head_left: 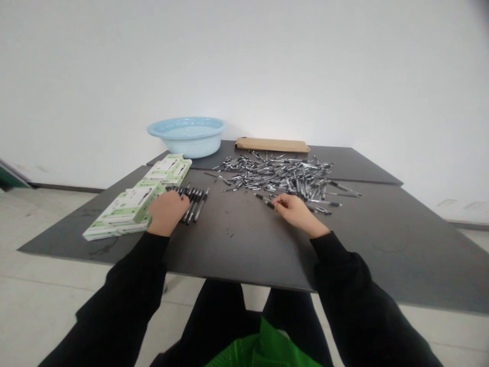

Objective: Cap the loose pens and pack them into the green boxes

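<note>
My right hand (295, 213) is closed in a pinch at the near edge of a large heap of pens (282, 176). A black-and-clear pen (263, 198) points out from its fingertips toward the left. At the left, my left hand (167, 210) has its fingers curled in beside a row of pens (196, 204) laid side by side on the table. Its fingertips are partly hidden, so whatever they grip is not visible. White-and-green pen boxes (135, 201) lie stacked just beyond and left of that hand.
A light blue basin (191, 135) stands at the back left of the dark table (244, 250). A flat brown cardboard piece (273, 145) lies behind the pen heap, near the white wall. Small dark scraps lie between my hands.
</note>
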A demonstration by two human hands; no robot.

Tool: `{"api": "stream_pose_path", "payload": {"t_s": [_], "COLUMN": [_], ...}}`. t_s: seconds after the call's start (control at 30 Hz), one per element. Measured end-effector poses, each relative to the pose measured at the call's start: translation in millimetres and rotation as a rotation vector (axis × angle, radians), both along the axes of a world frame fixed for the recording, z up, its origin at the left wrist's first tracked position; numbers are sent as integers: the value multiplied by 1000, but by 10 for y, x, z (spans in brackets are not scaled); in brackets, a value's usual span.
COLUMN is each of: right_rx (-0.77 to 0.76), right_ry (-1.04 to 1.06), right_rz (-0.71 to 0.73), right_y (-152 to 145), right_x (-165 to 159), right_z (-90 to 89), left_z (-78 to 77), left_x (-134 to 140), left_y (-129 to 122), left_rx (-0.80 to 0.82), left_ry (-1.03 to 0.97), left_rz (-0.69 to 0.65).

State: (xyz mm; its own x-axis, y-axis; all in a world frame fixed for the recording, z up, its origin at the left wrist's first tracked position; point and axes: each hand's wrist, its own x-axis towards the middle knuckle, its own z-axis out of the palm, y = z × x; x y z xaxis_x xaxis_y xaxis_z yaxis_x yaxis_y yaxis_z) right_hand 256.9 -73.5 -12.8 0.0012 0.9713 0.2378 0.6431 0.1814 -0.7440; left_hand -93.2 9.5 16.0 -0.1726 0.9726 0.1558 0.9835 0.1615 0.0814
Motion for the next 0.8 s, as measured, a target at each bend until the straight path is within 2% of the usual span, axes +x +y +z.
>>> {"api": "stream_pose_path", "payload": {"t_s": [0.27,0.33,0.43,0.5,0.6,0.7,0.8], "right_rx": [9,9,15,21,44,73,88], "right_ry": [-53,-64,-81,-104,-163,-235,-289], "right_rz": [0,2,8,15,-2,-60,-106], "right_y": [-9,-12,-14,-12,-7,2,14], "right_x": [-6,-9,-11,-6,16,55,93], "right_z": [1,6,11,6,-14,-37,-51], "left_z": [-123,-166,-211,-221,-236,-304,-416], "left_x": [-34,-29,-4,27,85,128,124], "left_y": [30,10,-33,-42,4,114,245], "left_rx": [-23,31,197,272,290,259,158], "left_ry": [11,40,103,124,116,113,117], "left_rz": [19,16,6,-27,-135,-246,-285]}}
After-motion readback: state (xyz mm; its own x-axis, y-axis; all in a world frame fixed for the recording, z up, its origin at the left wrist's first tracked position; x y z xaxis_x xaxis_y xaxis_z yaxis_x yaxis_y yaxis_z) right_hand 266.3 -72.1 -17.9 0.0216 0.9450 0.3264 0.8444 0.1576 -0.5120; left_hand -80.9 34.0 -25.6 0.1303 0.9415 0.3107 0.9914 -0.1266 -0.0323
